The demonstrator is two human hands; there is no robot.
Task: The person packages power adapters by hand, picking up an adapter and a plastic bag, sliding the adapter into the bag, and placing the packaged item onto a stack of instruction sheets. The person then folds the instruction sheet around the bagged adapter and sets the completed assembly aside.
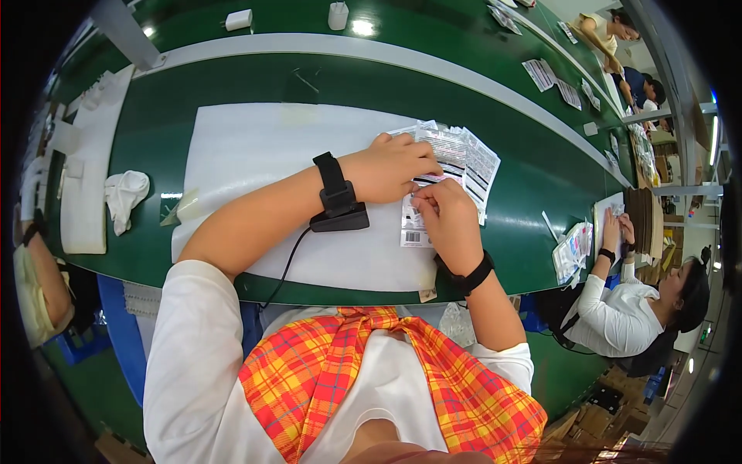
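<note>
My left hand (392,168) reaches across the white mat (255,155), its fingers bent over the top of a silver printed packet (415,236). Close below it, my right hand (450,220) pinches the same packet with thumb and forefinger. The fingertips of both hands nearly meet there, and the packet's upper part is hidden under them. Just beyond lies a fanned pile of similar flat printed packets (481,166), partly on the mat and partly on the green table. Black straps circle both wrists, with a small black box on the left one.
A crumpled white cloth (126,199) lies to the left, beside a white board (86,185). White plug-like blocks (338,15) stand beyond the grey rail (325,45). Rightward are more packets (573,251) and a seated co-worker (626,309). A cable hangs from my left wrist.
</note>
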